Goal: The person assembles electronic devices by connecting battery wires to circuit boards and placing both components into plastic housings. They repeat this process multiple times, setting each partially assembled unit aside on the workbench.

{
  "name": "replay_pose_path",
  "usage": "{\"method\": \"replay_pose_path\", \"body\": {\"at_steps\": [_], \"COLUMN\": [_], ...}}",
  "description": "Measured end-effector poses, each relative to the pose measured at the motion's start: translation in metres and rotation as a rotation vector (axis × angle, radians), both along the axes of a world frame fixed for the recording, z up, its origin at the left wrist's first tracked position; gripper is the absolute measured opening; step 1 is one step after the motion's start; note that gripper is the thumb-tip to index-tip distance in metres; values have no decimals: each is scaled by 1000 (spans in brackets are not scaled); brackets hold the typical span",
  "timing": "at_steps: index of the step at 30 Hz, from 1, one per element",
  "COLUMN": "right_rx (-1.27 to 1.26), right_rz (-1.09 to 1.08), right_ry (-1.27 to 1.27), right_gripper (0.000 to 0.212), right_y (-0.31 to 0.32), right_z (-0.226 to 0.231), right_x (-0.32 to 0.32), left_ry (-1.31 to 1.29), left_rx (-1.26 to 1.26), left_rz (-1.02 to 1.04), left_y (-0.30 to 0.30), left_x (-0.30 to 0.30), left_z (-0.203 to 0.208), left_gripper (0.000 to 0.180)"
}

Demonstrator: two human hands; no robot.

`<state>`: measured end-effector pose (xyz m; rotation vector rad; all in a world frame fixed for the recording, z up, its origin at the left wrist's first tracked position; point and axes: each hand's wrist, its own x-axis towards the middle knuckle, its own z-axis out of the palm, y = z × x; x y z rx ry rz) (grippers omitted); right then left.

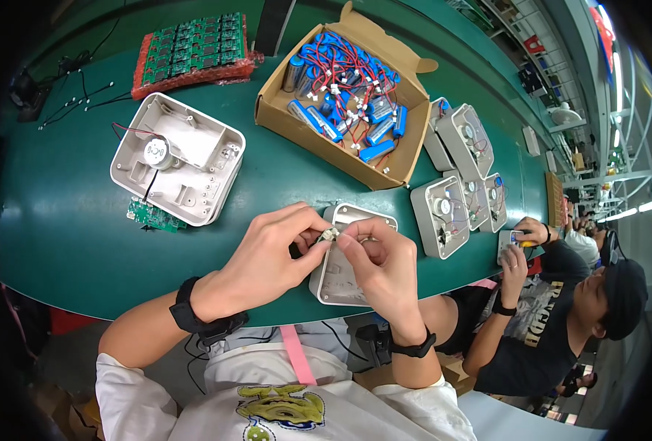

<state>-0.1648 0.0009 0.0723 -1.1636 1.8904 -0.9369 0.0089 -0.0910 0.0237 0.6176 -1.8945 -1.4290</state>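
Observation:
My left hand [271,246] is closed in a pinch on a small circuit board with a pale connector [330,235], most of it hidden by the fingers. From the right, my right hand [385,272] meets it, thumb and fingertips pinched at the connector; what lies between those fingertips is too small to make out. Both hands are above a white plastic housing [331,283], which lies open side up at the table's near edge. Its middle and right side are partly covered by my hands.
Farther left stands another white housing [207,192] with a motor [157,153] and a green board [153,213] hanging out. Behind are stacked circuit boards [194,51] and a cardboard box [326,151] of blue batteries. Several filled housings [440,220] stand right, near a co-worker [539,323].

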Motion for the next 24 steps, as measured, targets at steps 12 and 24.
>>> {"method": "replay_pose_path", "body": {"at_steps": [12,24], "right_rx": [-75,-452], "right_rz": [-28,130], "right_ry": [44,499], "right_gripper": [7,11], "right_y": [1,-13], "right_z": [-7,33], "right_x": [7,-17], "left_ry": [-17,-49], "left_rx": [-74,26], "left_rz": [-20,-3], "left_y": [1,-2], "left_x": [3,6], "left_z": [3,-2], "left_gripper": [22,21]}}
